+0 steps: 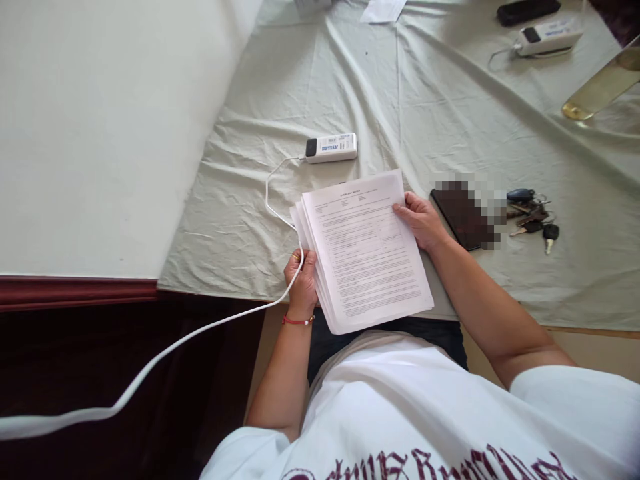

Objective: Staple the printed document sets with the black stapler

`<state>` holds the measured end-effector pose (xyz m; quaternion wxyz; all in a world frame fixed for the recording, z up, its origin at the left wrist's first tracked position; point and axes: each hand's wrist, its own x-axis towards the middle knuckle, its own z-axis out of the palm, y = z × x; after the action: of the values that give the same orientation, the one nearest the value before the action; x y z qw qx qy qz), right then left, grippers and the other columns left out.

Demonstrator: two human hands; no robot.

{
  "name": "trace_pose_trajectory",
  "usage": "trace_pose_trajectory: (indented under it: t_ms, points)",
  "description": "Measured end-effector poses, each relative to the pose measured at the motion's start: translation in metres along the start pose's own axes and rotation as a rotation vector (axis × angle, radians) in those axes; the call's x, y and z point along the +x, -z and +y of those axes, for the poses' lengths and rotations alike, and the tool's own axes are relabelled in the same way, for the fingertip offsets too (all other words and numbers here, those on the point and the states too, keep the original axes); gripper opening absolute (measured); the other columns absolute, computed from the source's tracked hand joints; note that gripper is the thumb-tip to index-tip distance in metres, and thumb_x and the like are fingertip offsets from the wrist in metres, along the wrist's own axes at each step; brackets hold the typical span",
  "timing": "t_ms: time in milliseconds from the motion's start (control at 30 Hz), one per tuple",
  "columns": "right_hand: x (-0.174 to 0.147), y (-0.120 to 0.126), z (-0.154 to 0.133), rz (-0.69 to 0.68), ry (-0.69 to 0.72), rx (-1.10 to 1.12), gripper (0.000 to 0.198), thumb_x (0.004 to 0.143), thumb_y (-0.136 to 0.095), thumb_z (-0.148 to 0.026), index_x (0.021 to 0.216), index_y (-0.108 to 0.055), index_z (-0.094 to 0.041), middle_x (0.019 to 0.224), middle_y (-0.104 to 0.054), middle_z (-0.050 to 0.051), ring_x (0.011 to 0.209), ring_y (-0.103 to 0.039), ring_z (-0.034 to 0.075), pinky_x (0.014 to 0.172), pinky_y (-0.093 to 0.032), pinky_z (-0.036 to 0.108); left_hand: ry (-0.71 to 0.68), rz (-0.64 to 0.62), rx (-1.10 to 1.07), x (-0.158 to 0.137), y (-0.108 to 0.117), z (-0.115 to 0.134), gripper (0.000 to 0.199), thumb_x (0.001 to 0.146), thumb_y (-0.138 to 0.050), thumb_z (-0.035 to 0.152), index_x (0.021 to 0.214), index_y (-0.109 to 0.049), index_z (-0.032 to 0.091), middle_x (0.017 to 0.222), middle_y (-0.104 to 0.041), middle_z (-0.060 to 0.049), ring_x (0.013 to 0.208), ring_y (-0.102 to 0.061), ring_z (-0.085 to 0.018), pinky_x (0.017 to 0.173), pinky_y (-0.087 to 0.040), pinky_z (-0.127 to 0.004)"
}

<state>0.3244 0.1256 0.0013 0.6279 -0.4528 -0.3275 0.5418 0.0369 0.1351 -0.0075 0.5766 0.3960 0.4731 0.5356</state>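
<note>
A stack of printed papers [367, 260] is held up at the table's near edge, its sheets slightly fanned out along the left side. My left hand [301, 280] grips the lower left edge, thumb in front; a ring and a red wrist string show on it. At the upper right edge, my right hand [420, 219] pinches the stack with the thumb on top and the other fingers behind. Dense small text covers the top sheet. A white cable [220, 323] passes in front of my left hand.
A white power bank [331, 148] lies beyond the papers, joined to the cable. Right of my right hand are a dark phone [460, 217] and a bunch of keys [537, 217]. Farther back sit another white power bank [550, 37], a black case [528, 11] and a bottle [603, 83].
</note>
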Motion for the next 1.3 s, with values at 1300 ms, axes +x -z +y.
trace_pose_trajectory:
  t_ms: [1300]
  points:
    - [0.0010,0.0000,0.0004,0.034,0.012,-0.019,0.028,0.075,-0.080,-0.040,0.089,-0.061,-0.025,0.080,-0.068,-0.003,0.070,-0.062,0.015,0.067,-0.055,0.029,-0.003,0.006,0.018,-0.0012,-0.0018,0.0011,0.032,0.075,-0.085,0.044,0.091,-0.071,0.019,0.083,-0.072,-0.001,0.074,-0.067,-0.013,0.072,-0.055,-0.025]
